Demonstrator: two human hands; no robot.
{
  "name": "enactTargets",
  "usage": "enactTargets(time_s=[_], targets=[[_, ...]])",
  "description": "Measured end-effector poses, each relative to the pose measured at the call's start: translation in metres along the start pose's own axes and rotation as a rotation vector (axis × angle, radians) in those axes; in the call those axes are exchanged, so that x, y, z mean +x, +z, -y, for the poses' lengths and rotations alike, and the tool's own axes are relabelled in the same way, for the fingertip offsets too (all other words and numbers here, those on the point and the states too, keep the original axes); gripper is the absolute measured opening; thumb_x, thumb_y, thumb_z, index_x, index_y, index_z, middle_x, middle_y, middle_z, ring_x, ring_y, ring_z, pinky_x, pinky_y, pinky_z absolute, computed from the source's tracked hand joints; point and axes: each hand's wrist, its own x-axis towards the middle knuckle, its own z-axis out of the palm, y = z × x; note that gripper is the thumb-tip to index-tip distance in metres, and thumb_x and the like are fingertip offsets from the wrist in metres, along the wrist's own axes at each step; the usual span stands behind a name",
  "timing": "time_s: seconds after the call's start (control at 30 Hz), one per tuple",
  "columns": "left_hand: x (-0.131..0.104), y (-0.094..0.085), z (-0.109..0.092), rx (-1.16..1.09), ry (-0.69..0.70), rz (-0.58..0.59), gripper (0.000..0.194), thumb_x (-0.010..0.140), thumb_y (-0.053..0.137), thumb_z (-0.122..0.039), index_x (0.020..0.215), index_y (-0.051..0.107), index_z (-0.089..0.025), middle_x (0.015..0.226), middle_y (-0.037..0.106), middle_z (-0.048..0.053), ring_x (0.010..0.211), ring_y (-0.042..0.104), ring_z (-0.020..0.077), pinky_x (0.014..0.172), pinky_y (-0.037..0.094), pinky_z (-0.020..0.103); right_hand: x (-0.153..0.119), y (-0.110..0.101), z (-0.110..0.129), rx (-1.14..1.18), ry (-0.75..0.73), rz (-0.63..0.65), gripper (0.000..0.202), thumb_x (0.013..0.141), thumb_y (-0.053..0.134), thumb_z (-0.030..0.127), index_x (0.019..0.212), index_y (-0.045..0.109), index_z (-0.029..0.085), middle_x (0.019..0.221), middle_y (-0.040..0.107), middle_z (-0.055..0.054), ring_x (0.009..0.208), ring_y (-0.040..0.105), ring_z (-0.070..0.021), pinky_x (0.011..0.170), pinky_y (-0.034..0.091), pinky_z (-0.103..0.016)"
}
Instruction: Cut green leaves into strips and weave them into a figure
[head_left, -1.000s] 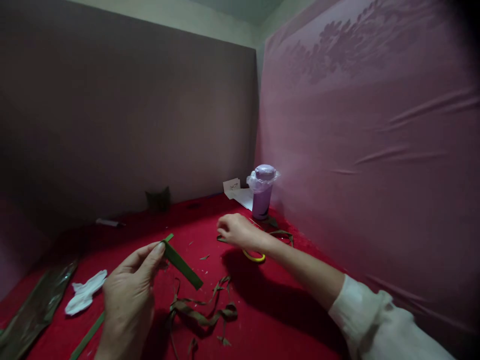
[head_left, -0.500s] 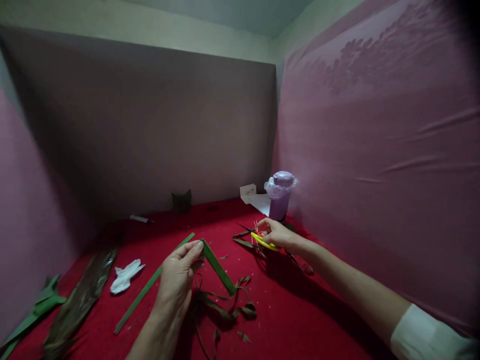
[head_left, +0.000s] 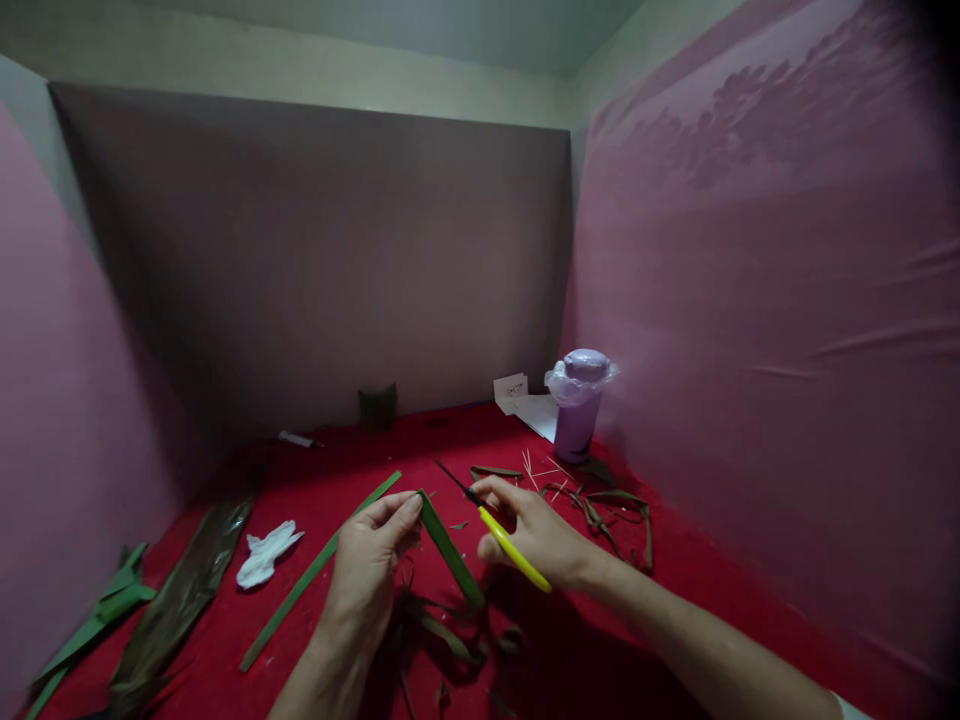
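Pinched between the thumb and fingers of my left hand (head_left: 364,560) is a green leaf strip (head_left: 450,550), its free end slanting down to the right. My right hand (head_left: 540,530) grips a pair of scissors (head_left: 514,552) with yellow handles and dark blades. The blades point up and left, a short way right of the leaf strip and apart from it. Behind my left hand a longer green strip (head_left: 292,600) lies on the red cloth (head_left: 360,455). Brown curled leaf scraps (head_left: 442,632) lie below the held strip.
A purple tumbler (head_left: 576,425) with plastic over its top stands at the back right beside white papers (head_left: 536,412). Thin sticks (head_left: 541,472) and brown strips (head_left: 634,500) lie near it. A white crumpled tissue (head_left: 266,553), dark plastic-wrapped bundle (head_left: 184,590) and green leaf piece (head_left: 112,610) are leftward.
My right hand has lifted the scissors from beside the sticks and brought them left and nearer, towards the leaf strip. The left hand still holds the strip. The view has shifted slightly.
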Motion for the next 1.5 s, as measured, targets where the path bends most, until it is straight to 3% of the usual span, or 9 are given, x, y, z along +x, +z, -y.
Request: enactTargets(time_s=[0.33,0.57,0.67,0.93,1.23,1.5], targets=[[-0.004,0.002,0.001,0.135,0.002,0.003,0.025,0.055,0.08,-0.029,0.073,0.071,-0.013,0.061,0.066,0.001,0.055,0.054,0.0094,0.056,0.04,0.021,-0.014,0.002,-0.017,-0.198,-0.145,0.008,0.063,0.044,0.083,0.048,0.099,0.065,0.021,0.077,0.06,0.001,0.066,0.05,-0.0145,0.061,0.039,-0.026],[-0.002,0.0,0.005,0.182,0.018,0.001,0.024,0.057,0.079,-0.028,0.073,0.071,-0.013,0.062,0.066,0.0,0.058,0.053,0.0093,0.058,0.04,0.02,-0.018,0.003,-0.017,-0.202,-0.217,0.016,0.062,0.043,0.084,0.046,0.097,0.068,0.019,0.071,0.062,0.001,0.06,0.049,-0.0132,0.058,0.039,-0.024],[-0.001,-0.001,0.006,0.182,0.015,0.006,0.023,0.058,0.079,-0.029,0.073,0.071,-0.013,0.063,0.066,0.001,0.059,0.054,0.0097,0.059,0.041,0.021,-0.019,0.003,-0.015,-0.191,-0.227,0.014,0.058,0.045,0.084,0.043,0.095,0.069,0.018,0.068,0.063,0.001,0.059,0.05,-0.013,0.057,0.039,-0.024],[-0.002,-0.001,0.006,0.154,0.014,0.006,0.025,0.056,0.08,-0.029,0.073,0.071,-0.014,0.06,0.066,0.001,0.056,0.055,0.01,0.057,0.042,0.021,-0.021,0.0,-0.009,-0.195,-0.237,0.084,0.031,0.067,0.072,0.042,0.086,0.07,0.018,0.06,0.065,0.001,0.057,0.054,-0.0139,0.059,0.041,-0.025],[-0.002,0.0,0.006,0.136,0.013,-0.03,0.023,0.054,0.081,-0.028,0.07,0.071,-0.014,0.056,0.067,0.0,0.051,0.055,0.0091,0.053,0.042,0.02,-0.02,0.004,-0.019,-0.192,-0.293,0.045,0.029,0.075,0.068,0.039,0.092,0.069,0.015,0.057,0.062,0.001,0.052,0.044,-0.0111,0.056,0.037,-0.024],[-0.003,0.002,0.004,0.121,0.008,-0.043,0.024,0.05,0.082,-0.028,0.067,0.071,-0.013,0.055,0.067,0.001,0.049,0.055,0.0099,0.05,0.043,0.021,-0.02,0.002,-0.022,-0.206,-0.353,0.017,0.04,0.071,0.071,0.04,0.102,0.069,0.015,0.058,0.056,0.001,0.052,0.044,-0.0103,0.051,0.035,-0.022]])
